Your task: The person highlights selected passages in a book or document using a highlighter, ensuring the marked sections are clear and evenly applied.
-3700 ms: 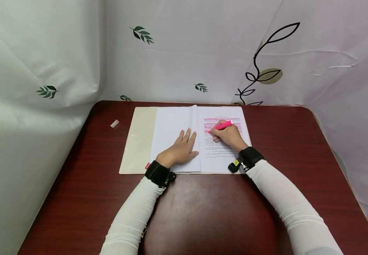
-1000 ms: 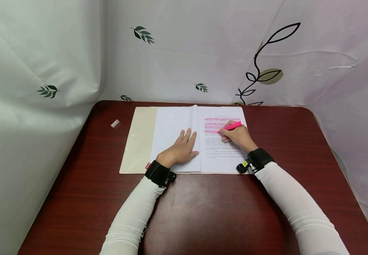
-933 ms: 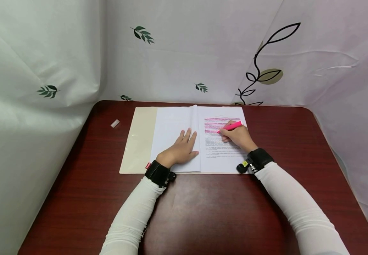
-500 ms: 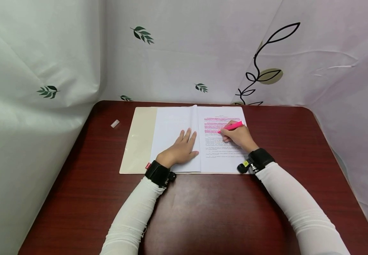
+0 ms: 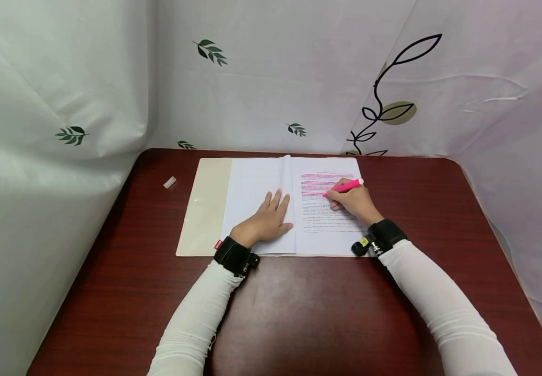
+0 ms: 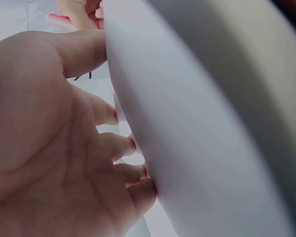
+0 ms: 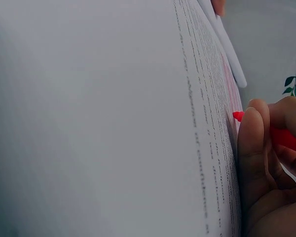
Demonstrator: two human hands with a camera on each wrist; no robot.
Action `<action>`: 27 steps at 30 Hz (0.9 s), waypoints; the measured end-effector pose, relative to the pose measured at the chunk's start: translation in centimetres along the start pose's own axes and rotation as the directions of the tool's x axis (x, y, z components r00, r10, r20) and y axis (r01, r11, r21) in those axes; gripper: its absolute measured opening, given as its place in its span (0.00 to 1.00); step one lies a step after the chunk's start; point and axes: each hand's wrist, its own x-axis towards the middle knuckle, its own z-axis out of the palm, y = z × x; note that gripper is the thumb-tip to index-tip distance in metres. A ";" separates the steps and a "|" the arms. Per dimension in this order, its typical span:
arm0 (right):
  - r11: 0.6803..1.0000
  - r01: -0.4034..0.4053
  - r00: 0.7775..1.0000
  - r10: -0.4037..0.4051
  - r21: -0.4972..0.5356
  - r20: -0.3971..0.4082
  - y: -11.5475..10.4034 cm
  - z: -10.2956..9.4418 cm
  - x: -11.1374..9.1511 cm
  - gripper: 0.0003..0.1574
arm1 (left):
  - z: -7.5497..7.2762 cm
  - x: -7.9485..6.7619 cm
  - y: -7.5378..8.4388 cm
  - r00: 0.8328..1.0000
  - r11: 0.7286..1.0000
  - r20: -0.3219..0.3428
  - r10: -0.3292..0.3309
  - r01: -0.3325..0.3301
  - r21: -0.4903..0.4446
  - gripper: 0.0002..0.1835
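My right hand pinches a pink highlighter, its tip down on the printed right page. Pink marking covers the upper lines of text there, and the lower lines are plain black. In the right wrist view the highlighter's tip pokes out past the thumb and finger, right at the page. My left hand rests on the blank left page with its fingers spread and straight. From the left wrist view, the fingertips touch the paper.
The papers lie in an open cream folder near the far edge of the dark red table. A small whitish block lies left of the folder. Behind the table hangs a white curtain with leaf prints.
My right hand has shifted rightward with the highlighter, and the pink marking on the line at its tip has grown longer. My left hand has stayed in place.
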 end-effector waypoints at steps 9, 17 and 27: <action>0.999 0.006 1.000 -0.006 -0.034 -0.006 0.1 -0.3 -0.2 0.15 | 0.0 -0.1 0.0 1.000 1.000 0.000 0.001 -0.001 -0.007 0.44; 0.998 0.010 1.000 -0.011 -0.060 -0.009 0.3 -0.7 -0.2 0.16 | -0.2 -0.1 0.1 1.000 1.000 0.005 0.003 -0.003 -0.012 0.44; 0.999 0.006 1.000 -0.007 -0.053 -0.023 0.6 -1.2 -0.4 0.16 | -0.2 -0.1 0.1 1.000 1.000 -0.001 0.004 -0.004 -0.005 0.44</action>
